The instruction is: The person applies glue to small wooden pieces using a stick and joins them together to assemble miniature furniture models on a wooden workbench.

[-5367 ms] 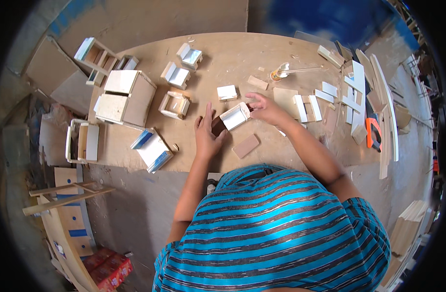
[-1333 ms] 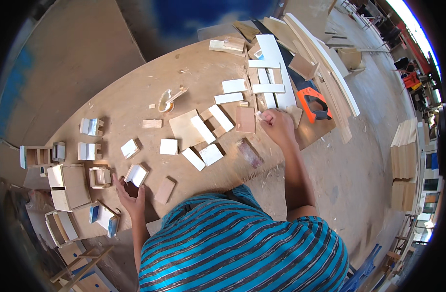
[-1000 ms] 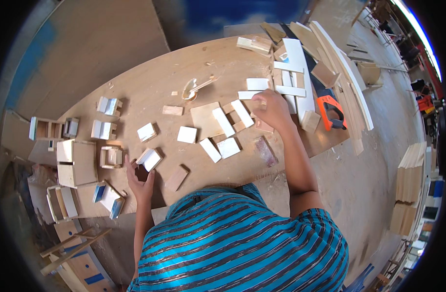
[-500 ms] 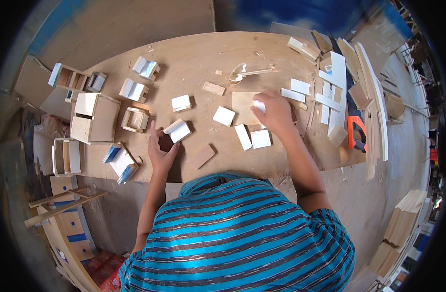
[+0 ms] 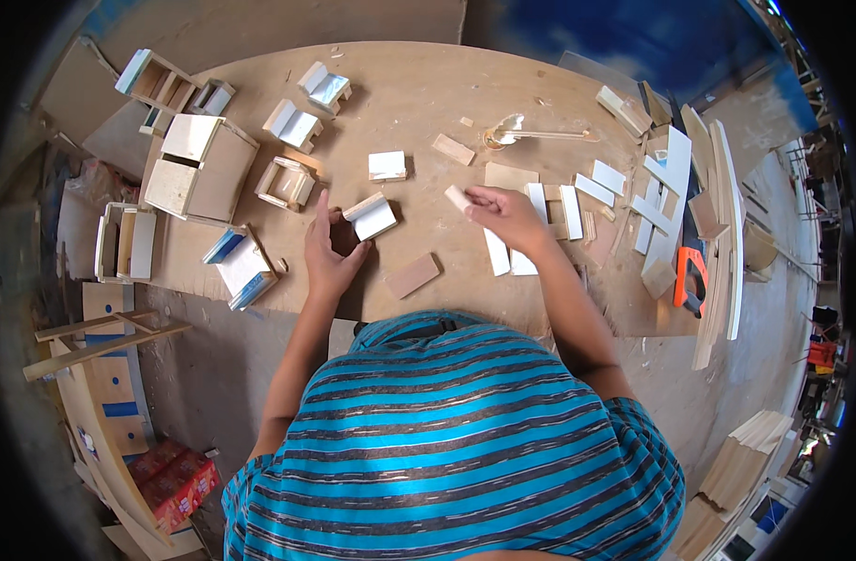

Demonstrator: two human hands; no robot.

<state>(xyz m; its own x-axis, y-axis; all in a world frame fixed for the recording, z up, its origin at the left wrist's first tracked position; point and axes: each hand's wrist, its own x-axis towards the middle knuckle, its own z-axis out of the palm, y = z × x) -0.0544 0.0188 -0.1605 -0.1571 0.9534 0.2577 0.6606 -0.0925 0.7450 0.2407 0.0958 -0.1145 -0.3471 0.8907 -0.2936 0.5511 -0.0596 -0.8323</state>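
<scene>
Between the fingers of my right hand (image 5: 510,217) is a small wooden block (image 5: 458,197), its pale wood side showing. My left hand (image 5: 330,260) rests at the table's near side with fingers spread and nothing in it. Just right of its fingertips sits a small L-shaped wooden piece (image 5: 372,220) with white faces. A bare wooden block (image 5: 415,276) lies right of that hand. Partly hidden beneath my right hand is a thin plywood square (image 5: 511,175), with several white strips (image 5: 496,252) around it.
At left stand a wooden box (image 5: 203,173) and several small wooden assemblies (image 5: 293,125). A stick lies on a glue-smeared holder (image 5: 503,133) at the back. An orange-handled saw (image 5: 691,280) and long boards (image 5: 730,234) line the right edge.
My right hand has lifted the small block off the plywood square and brought it leftward, toward my left hand. My left hand stays open beside the L-shaped piece. The whole view has shifted.
</scene>
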